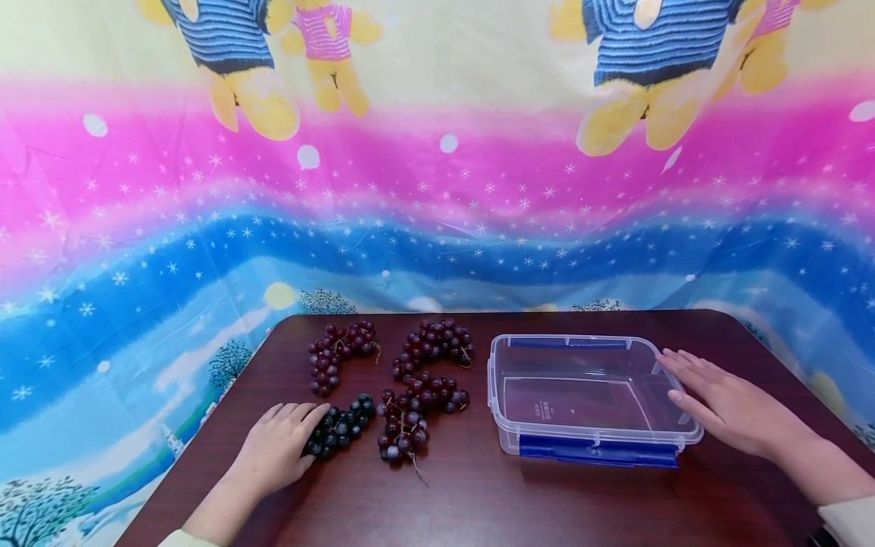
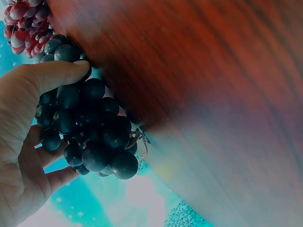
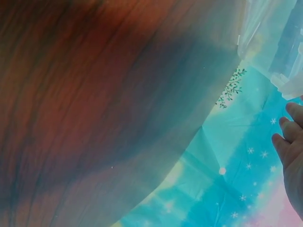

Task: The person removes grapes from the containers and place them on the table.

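My left hand (image 1: 279, 448) grips a bunch of dark, nearly black grapes (image 1: 339, 427) at the front left of the table. In the left wrist view, the thumb lies across one side of these black grapes (image 2: 90, 118) and the other fingers reach round behind. A clear plastic box (image 1: 506, 437) without a lid stands to the right, with nothing in it and a blue clip along its front. Against its right end rests my right hand (image 1: 734, 406), fingers straight. Only part of the right hand (image 3: 292, 151) shows in the right wrist view, at the edge.
Several bunches of red grapes (image 1: 437, 342) lie between the left hand and the box, one set apart at the far left (image 1: 324, 361). They sit on a dark brown wooden table (image 1: 465, 501). Behind it hangs a printed cloth (image 1: 444, 190) with bears and snowflakes.
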`<act>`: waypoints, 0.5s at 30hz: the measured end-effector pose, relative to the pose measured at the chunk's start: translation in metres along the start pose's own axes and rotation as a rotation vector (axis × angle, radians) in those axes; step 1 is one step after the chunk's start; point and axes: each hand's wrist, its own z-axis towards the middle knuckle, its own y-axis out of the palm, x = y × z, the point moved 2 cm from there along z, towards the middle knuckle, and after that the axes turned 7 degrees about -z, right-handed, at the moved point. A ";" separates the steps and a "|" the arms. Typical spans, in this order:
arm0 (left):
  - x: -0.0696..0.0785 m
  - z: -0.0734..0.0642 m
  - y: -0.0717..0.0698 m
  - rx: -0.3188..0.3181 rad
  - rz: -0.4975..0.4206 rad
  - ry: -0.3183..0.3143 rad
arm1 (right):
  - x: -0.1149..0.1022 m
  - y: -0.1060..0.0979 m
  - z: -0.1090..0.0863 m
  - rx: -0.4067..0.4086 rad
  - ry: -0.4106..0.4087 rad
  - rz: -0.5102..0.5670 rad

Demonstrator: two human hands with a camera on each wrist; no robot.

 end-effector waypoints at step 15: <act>-0.002 0.002 -0.002 0.017 -0.012 0.027 | 0.000 -0.007 0.002 0.035 -0.037 -0.006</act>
